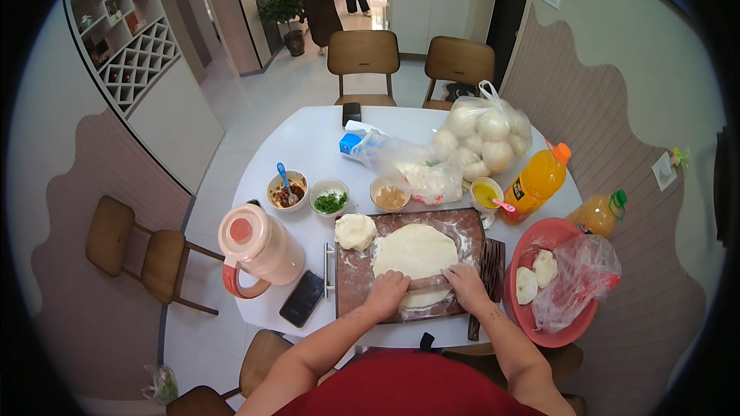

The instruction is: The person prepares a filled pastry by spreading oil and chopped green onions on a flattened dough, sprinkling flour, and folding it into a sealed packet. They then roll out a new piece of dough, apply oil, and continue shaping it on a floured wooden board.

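Note:
A wooden rolling pin (426, 285) lies across the near part of a flat sheet of dough (417, 251). My left hand (391, 289) grips the pin's left end, and my right hand (466, 281) is on its right end. Under the dough is a flour-dusted brown wooden board (357, 294) with a metal handle at its left side. A round lump of dough (355, 231) rests at the board's far left corner. Beside the right edge, close to my right hand, lies a dark slatted wooden object (493, 271).
Beyond the board stand bowls of sauce (287, 190), chopped greens (329, 197) and yellow liquid (487, 192). A pink jug (260, 245) and a phone (302, 299) lie left. Rightward are an orange drink bottle (535, 182) and a red basin (516, 315). Bagged buns (485, 133) sit behind.

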Tool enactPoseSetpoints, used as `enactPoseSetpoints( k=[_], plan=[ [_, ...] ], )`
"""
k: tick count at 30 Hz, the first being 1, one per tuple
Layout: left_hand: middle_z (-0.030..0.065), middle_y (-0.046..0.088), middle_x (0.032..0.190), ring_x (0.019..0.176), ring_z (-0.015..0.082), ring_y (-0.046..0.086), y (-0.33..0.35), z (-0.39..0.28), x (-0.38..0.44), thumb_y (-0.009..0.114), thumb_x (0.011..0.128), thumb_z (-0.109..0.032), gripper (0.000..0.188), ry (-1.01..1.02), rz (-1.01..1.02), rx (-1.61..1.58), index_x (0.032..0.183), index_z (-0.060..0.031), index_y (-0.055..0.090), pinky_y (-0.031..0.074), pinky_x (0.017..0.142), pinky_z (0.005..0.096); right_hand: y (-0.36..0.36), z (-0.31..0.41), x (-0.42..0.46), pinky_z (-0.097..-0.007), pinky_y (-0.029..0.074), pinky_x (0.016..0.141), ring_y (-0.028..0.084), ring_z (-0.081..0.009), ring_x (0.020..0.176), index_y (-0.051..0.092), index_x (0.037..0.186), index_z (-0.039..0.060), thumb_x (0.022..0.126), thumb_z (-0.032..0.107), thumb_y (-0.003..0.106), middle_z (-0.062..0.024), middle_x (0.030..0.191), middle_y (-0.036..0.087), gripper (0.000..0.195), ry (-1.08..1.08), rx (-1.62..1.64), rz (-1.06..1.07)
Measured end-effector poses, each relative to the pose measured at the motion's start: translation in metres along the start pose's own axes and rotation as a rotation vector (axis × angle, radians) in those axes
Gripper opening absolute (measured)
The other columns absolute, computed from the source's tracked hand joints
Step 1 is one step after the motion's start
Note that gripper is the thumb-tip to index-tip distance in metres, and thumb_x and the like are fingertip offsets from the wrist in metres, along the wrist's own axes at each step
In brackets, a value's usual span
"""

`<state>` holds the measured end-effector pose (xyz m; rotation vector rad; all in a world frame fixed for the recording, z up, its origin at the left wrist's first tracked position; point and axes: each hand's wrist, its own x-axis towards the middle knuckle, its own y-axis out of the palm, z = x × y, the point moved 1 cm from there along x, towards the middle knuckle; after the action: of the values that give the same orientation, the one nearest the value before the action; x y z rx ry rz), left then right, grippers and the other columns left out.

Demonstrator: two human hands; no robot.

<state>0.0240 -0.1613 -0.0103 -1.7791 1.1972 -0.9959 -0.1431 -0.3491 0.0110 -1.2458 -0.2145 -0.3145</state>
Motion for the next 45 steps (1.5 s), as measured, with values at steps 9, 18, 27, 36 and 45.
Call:
enactPoseSetpoints(
  k=[9,18,27,36,45],
  plan=[
    [0.0178,0.055,0.098,0.095,0.0392,0.051,-0.022,0.021,-0.052,0.069,0.081,-0.016,0.030,-0.314,-0.189,-0.204,0.105,-0.0027,0.055,0.042,0.084,0.0454,0.046,-0.061,0.052,-0.0472,0.034,0.103,0.043,-0.0403,0.121,0.047,0.128,-0.0008,0.078,0.017,0.069,-0.0237,0.129,0.048,0.058,0.435,0.003,-0.212],
    [0.0186,0.055,0.105,0.101,0.0389,0.050,-0.032,0.015,-0.099,0.069,0.082,-0.014,0.037,-0.374,-0.200,-0.286,0.112,-0.0016,0.053,0.043,0.088,0.0442,0.069,-0.063,0.105,-0.0444,0.048,0.079,0.063,-0.0366,0.089,0.060,0.094,0.0053,0.077,0.025,0.073,-0.0173,0.089,0.066,0.029,0.704,0.274,0.070],
    [0.0182,0.053,0.101,0.098,0.0390,0.049,-0.033,0.026,-0.100,0.069,0.080,-0.011,0.034,-0.410,-0.236,-0.234,0.109,-0.0025,0.054,0.041,0.086,0.0451,0.067,-0.095,0.110,-0.0444,0.048,0.084,0.062,-0.0388,0.096,0.056,0.112,0.0074,0.084,0.017,0.065,-0.0193,0.099,0.066,0.031,0.679,0.269,-0.105],
    [0.0173,0.054,0.104,0.100,0.0375,0.049,-0.028,0.030,-0.096,0.068,0.083,-0.012,0.034,-0.505,-0.280,-0.231,0.111,-0.0013,0.053,0.041,0.088,0.0441,0.080,-0.055,0.108,-0.0426,0.027,0.114,0.033,-0.0317,0.138,0.042,0.138,0.0011,0.094,0.033,0.055,-0.0165,0.148,0.038,0.056,0.299,-0.178,0.157],
    [0.0178,0.054,0.101,0.098,0.0378,0.049,-0.033,0.034,-0.092,0.068,0.083,-0.013,0.033,-0.572,-0.292,-0.188,0.111,-0.0003,0.055,0.041,0.087,0.0442,0.077,-0.018,0.113,-0.0506,0.015,0.118,0.016,-0.0332,0.146,0.024,0.150,0.0053,0.096,0.044,0.049,-0.0137,0.157,0.021,0.071,0.354,-0.156,0.378]
  ],
)
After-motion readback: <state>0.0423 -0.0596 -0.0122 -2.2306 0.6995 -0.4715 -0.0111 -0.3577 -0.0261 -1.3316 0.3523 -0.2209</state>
